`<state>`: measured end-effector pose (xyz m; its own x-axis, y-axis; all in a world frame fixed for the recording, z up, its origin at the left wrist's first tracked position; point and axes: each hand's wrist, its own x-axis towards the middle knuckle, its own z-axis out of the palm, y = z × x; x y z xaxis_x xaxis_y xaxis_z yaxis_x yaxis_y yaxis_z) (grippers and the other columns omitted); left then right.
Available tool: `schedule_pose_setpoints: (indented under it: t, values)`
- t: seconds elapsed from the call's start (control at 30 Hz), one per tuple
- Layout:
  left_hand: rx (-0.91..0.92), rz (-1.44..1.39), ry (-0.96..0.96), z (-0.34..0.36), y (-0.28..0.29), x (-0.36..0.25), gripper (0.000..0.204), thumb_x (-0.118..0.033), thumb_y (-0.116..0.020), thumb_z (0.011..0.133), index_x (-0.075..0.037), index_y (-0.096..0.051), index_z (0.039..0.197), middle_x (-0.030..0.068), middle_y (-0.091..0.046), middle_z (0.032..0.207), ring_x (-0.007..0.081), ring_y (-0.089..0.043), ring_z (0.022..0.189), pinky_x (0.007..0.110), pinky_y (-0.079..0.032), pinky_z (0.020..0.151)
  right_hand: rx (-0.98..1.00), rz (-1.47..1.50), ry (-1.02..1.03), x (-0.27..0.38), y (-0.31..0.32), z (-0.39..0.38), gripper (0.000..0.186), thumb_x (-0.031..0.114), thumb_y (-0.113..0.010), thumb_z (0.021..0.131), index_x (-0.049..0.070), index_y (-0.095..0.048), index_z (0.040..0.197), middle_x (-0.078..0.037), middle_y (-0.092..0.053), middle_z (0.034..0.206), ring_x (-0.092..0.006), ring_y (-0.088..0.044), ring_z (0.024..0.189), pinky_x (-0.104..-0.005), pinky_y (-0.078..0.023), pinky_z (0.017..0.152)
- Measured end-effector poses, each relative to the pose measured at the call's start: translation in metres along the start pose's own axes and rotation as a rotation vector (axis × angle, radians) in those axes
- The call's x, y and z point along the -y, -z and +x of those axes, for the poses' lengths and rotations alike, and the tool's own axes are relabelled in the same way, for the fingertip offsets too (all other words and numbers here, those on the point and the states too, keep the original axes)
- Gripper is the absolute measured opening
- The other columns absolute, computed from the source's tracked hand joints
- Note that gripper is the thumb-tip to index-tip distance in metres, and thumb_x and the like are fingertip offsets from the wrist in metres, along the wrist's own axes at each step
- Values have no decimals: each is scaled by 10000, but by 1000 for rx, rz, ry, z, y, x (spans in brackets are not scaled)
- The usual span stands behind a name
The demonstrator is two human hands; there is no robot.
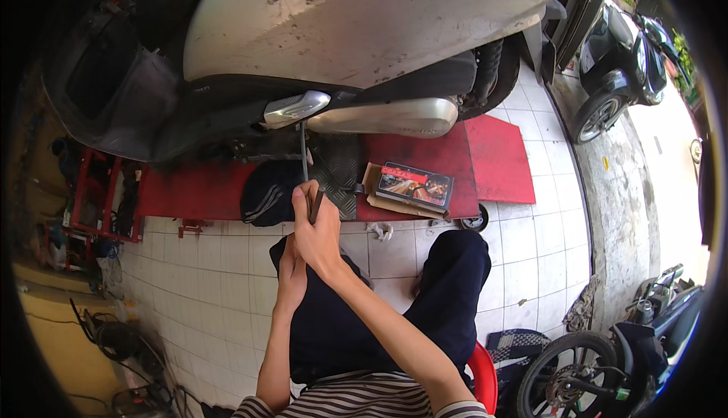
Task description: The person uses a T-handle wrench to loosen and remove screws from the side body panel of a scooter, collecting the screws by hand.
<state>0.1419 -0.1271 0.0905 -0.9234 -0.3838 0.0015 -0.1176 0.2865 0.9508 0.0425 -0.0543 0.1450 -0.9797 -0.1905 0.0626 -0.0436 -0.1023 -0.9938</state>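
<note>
My right hand is closed round the dark handle of a long metal-shafted hand tool. The shaft points away from me, and its far end meets the underside of a silver-grey scooter, just below the silver footrest. Whether the tip sits on a fastener is hidden. Just under the right hand and touching it is my left hand; its fingers are mostly covered. A long silver cover runs along the scooter's lower side, right of the shaft.
Below the scooter lies a red platform, bearing an opened picture-printed box and a dark striped cloth item. A small wheel shows at its edge. Red stool under me; parked motorbikes stand right.
</note>
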Motion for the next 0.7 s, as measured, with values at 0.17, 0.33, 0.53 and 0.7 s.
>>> schedule_pose_setpoints:
  t: [0.17,0.33,0.53,0.7]
  values:
    - [-12,-336,68,-4,-4,-1,188,-185,-514,1048,-9,-565,1090,13,-572,1021,59,-506,974,233,-416,883,-29,340,-75,-14,-5,0,277,257,-511,1039,32,-527,879,-14,-483,749,-96,-426,703,-273,-366,651]
    - [-216,-552,-27,-2,-7,-5,216,-222,-594,1016,-7,-599,1034,-8,-608,865,52,-549,806,222,-458,744,71,485,-156,-23,-10,-5,223,272,-534,1036,84,-555,917,21,-522,792,-76,-447,777,-235,-370,703]
    - [-316,-276,-128,5,0,-25,245,-199,-562,1025,31,-620,1087,39,-677,852,59,-596,806,219,-466,730,229,612,-382,-22,-2,-11,257,316,-583,1013,153,-571,1211,7,-566,993,-86,-498,874,-259,-440,806]
    - [-319,-95,-261,4,-4,-56,154,-117,-559,998,8,-629,1054,124,-716,919,175,-696,847,290,-512,709,247,1164,-509,-25,10,-29,450,435,-567,997,184,-477,1360,-15,-533,1191,-156,-532,1062,-347,-442,957]
